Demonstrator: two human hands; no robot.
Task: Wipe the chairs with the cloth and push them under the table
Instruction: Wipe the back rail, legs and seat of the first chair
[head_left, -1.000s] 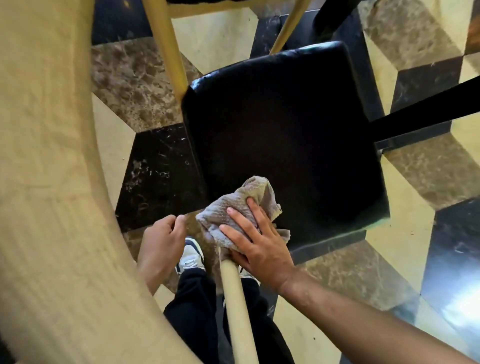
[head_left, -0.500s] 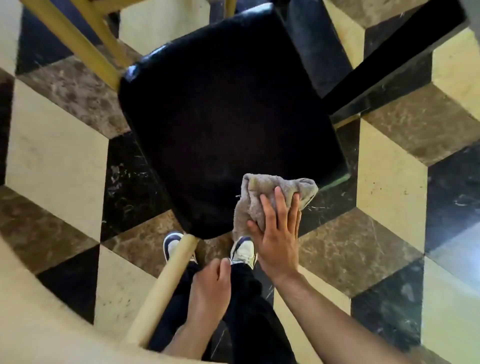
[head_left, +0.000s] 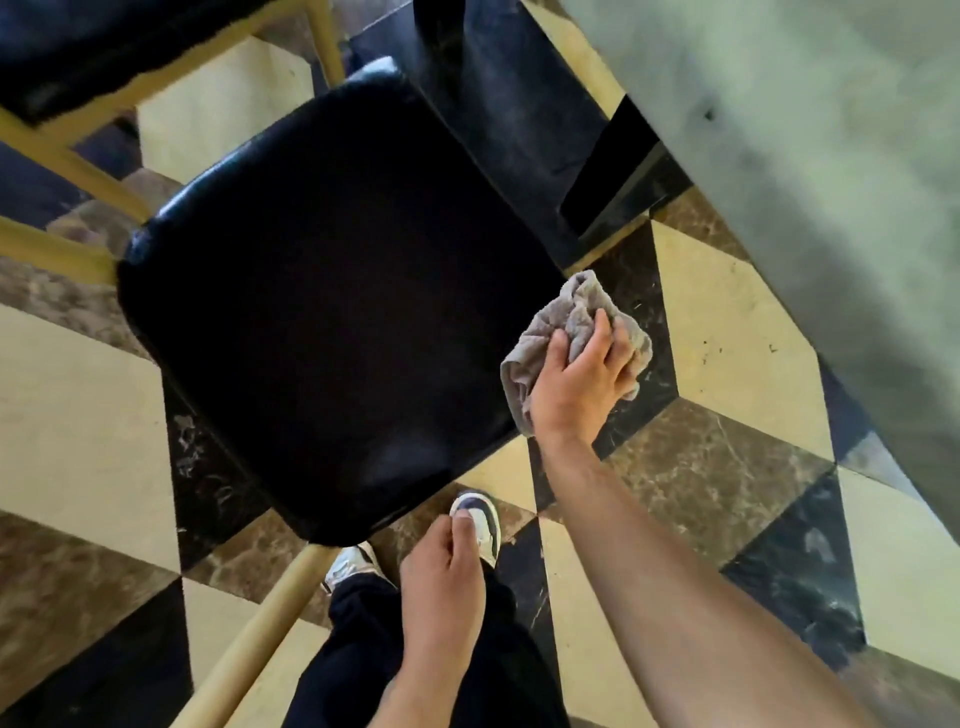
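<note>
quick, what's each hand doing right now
Left hand: loosely curled, holding nothing.
Right hand: gripping the grey cloth at the edge of the black chair seat.

A black padded chair seat (head_left: 332, 312) fills the middle, its top bare. A grey tabletop (head_left: 810, 171) overhangs the upper right, its dark leg (head_left: 608, 161) near the seat's right corner. A second chair (head_left: 98, 47) crowds the upper left. Patterned floor (head_left: 727, 322) lies open between seat and table.
</note>
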